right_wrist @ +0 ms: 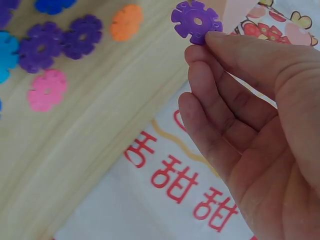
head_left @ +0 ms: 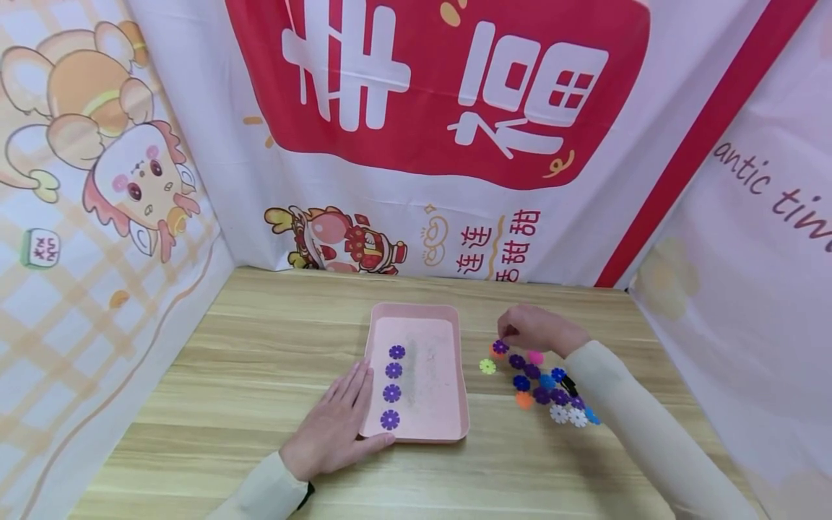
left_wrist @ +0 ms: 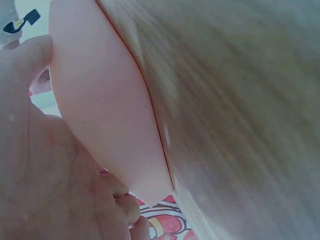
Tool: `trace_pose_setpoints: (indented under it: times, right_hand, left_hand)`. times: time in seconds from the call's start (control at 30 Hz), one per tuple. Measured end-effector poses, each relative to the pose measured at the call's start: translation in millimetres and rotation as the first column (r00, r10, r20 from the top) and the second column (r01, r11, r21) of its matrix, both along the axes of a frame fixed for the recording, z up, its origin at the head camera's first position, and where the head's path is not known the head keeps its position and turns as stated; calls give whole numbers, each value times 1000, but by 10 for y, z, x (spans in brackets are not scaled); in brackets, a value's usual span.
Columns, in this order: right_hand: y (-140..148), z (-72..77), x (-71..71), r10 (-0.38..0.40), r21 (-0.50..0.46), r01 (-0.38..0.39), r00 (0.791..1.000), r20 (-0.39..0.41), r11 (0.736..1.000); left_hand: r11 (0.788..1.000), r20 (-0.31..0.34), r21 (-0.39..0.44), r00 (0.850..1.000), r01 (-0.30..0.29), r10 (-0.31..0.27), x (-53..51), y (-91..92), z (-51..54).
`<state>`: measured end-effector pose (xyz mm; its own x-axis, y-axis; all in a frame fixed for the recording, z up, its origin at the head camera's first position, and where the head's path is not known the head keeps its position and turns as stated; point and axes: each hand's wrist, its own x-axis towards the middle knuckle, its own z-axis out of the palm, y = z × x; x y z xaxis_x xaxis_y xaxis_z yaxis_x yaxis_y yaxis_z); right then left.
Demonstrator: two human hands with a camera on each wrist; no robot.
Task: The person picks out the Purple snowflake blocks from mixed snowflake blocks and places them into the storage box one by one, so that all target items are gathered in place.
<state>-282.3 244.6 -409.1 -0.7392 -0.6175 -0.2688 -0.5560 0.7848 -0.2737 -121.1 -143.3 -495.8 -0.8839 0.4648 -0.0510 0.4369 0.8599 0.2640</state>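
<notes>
My right hand [head_left: 534, 329] pinches a purple snowflake-shaped plastic disc [right_wrist: 197, 21] between thumb and fingertips, over the far side of a loose group of discs. In the right wrist view, the right hand [right_wrist: 260, 110] holds this disc by its edge. A shallow pink tray [head_left: 463, 412] lies left of the group. Along its left side, several purple discs [head_left: 391, 393] form a column. My left hand [head_left: 334, 426] rests against the tray's left rim with its fingers extended, its thumb at the near left corner. The left wrist view shows its palm beside the tray's outer wall [left_wrist: 105, 90].
Beneath the right forearm lie loose discs, among them a yellow-green disc [head_left: 487, 367], an orange disc [head_left: 523, 400], a pink disc [head_left: 536, 357] and a white disc [head_left: 577, 417]. Printed cloth [head_left: 416, 217] hangs behind and beside the wooden table [head_left: 260, 347].
</notes>
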Motion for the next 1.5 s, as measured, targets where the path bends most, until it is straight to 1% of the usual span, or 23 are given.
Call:
trace_pose_setpoints:
  times: [0.17, 0.3, 0.43, 0.63, 0.8, 0.87, 0.97, 1.13, 1.4, 1.5]
  right_hand:
    - [-133, 109, -45, 17, 23, -17, 1000, -19, 1000]
    - [-279, 190, -68, 42, 21, -41, 998, -43, 999]
    - [-454, 253, -87, 50, 24, -49, 998, -39, 999]
    - [-761, 264, -146, 70, 20, -70, 997, -42, 997]
    - [-1009, 251, -193, 109, 24, -108, 992, -57, 994]
    - [-1098, 239, -208, 122, 23, -120, 990, -67, 992]
    - [-1217, 205, -241, 119, 13, -118, 990, -74, 993]
    - [-1377, 118, -323, 76, -5, -77, 995, -63, 997]
    - [-1558, -147, -492, 8, -52, -10, 1000, -25, 999]
    - [-1612, -219, -534, -23, -60, 23, 1000, -2, 998]
  left_hand:
    - [1000, -6, -1, 1000, 5, -5, 3, -2, 4]
    - [1000, 0, 4, 1000, 3, -3, 5, -2, 11]
    - [1000, -2, 7, 1000, 6, -6, 5, -3, 13]
    - [1000, -8, 6, 1000, 1, -1, 1, -8, 2]
    - [1000, -10, -4, 1000, 0, 0, -7, -8, -13]
    - [1000, -9, -5, 1000, -2, 2, -7, -9, -16]
    - [1000, -6, -6, 1000, -5, 5, -7, -11, -21]
    - [1000, 0, -8, 1000, -6, 6, -7, -12, -15]
    - [1000, -10, -9, 1000, -5, 5, -3, -13, -1]
    - [1000, -17, -7, 1000, -1, 0, -5, -13, -5]
